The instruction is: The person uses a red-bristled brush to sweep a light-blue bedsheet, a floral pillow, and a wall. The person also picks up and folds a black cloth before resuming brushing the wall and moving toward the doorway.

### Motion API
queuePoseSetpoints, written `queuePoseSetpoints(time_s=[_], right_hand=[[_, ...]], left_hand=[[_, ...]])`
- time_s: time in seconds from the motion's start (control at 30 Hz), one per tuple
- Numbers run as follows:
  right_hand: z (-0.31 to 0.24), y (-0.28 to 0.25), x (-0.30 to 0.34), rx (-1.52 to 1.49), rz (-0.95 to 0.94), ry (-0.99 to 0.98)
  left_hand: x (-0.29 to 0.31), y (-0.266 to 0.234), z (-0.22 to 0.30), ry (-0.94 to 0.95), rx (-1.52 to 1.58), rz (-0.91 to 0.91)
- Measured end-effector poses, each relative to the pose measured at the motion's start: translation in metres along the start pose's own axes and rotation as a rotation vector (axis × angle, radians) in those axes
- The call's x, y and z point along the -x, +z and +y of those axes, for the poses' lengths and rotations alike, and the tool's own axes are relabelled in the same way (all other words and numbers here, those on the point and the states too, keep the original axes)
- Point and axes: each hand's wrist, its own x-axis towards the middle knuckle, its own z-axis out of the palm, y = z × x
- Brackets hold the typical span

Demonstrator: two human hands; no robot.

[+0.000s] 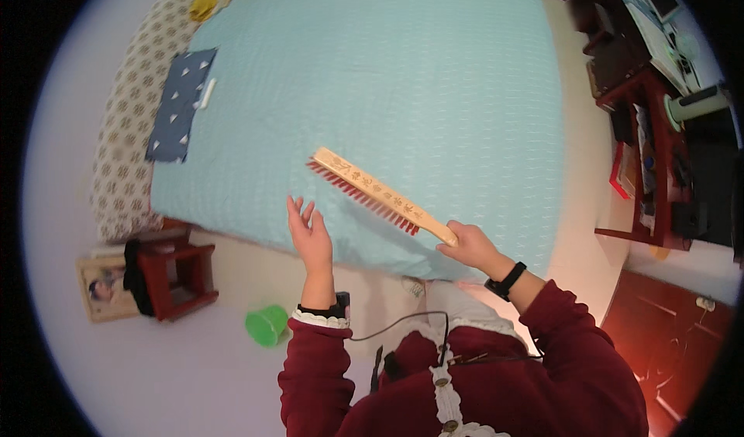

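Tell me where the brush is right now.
Near the centre of the head view, the brush is gripped in the right hand, above the blue bedspread.

A wide bed [434,72] is filling the middle of the room under its turquoise cover. On the left, a pale wall [70,142] is rising behind it, and a dark red wooden stool [167,272] is standing near its corner, beside a wooden picture frame [115,310]. A dark red wooden desk [637,86] with shelves is lining the right side. Warm light is reddening a panelled door [670,332] at near right, while pale floor [583,239] is stretching between bed and desk.
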Motion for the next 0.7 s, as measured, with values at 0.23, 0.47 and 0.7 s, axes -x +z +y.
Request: queuePoseSetpoints(time_s=[0.23, 0.47, 0.7], right_hand=[[0.124, -0.018, -0.096, -0.035, 0.437, 0.282], [0.241, -0.077, -0.215, 0.144, 0.890, 0.457], [0.223, -0.058, -0.360, -0.156, 0.962, 0.558]], left_hand=[[0.003, 0.080, -0.162, -0.069, -0.650, -0.385], [0.046, 0.089, -0.272, -0.434, -0.971, -0.711], [0.094, 0.052, -0.350, -0.532, -0.661, -0.816]])
